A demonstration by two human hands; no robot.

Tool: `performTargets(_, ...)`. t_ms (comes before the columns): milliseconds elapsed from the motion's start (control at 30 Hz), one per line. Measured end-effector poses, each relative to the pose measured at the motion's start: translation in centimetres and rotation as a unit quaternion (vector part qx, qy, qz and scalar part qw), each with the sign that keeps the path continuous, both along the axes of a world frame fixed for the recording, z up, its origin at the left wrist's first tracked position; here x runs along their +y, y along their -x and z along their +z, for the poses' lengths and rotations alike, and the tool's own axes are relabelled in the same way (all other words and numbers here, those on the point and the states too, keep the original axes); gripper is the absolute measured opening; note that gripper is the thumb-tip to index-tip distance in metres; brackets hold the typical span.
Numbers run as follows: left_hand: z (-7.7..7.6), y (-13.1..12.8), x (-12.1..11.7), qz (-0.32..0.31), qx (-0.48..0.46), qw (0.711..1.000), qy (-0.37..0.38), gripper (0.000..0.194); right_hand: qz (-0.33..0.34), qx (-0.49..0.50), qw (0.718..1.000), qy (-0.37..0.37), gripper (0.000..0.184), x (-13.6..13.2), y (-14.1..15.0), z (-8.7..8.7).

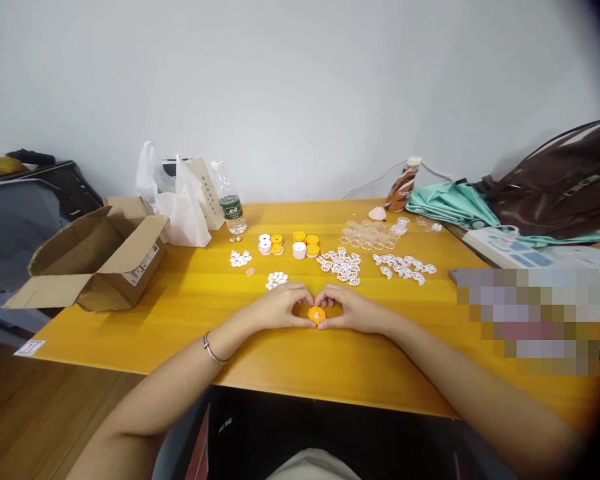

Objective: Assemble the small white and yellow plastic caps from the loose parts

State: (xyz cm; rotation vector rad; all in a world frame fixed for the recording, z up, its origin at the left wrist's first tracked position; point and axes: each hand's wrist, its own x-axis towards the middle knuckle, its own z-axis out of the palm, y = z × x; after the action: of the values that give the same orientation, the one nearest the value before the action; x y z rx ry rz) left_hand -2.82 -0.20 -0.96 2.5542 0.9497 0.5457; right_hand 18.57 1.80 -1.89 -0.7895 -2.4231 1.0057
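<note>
A small round orange plastic part (317, 316) with a whitish bit at its centre is pinched between both hands, low over the table's near half. My left hand (286, 307) closes on its left edge with thumb and fingertips. From the other side my right hand (349, 308) grips the right edge the same way. Just beyond the hands lie small white round pieces (277, 279) and white openwork pieces (341, 265). Farther back stand orange and white round parts (306, 245), with more white and orange discs (271, 245) beside them.
An opened cardboard box (125, 267) sits at the left, near a white plastic bag (183, 213) and a water bottle (230, 203). Clear rings (367, 235) lie back right, before a brown drink bottle (403, 187). A teal cloth (453, 205) and brown bag (555, 177) occupy the right.
</note>
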Motion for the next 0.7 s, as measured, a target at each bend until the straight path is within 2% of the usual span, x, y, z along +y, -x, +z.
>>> performTargets(267,-0.2,-0.2,-0.1,0.002,-0.011,1.000,0.004,0.036,-0.018,-0.002,1.000,0.023,0.040,0.0,0.1,0.0)
performTargets(400,-0.3,-0.4,-0.2,0.004,-0.026,1.000,0.011,0.031,-0.026,-0.003,0.999,0.041,0.048,0.0,0.0,-0.2)
performTargets(533,0.8,0.3,-0.3,0.008,-0.075,0.995,0.067,0.025,-0.031,0.013,0.997,0.074,0.056,0.0,-0.1,-0.2)
performTargets(600,1.6,1.3,0.1,0.035,-0.113,0.989,0.089,0.023,-0.036,0.019,0.995,0.090,0.058,0.0,-0.1,-0.1)
performTargets(700,2.4,3.4,1.8,0.133,-0.160,0.976,0.063,0.024,-0.040,0.016,0.995,0.095,0.059,-0.1,-0.2,-0.1)
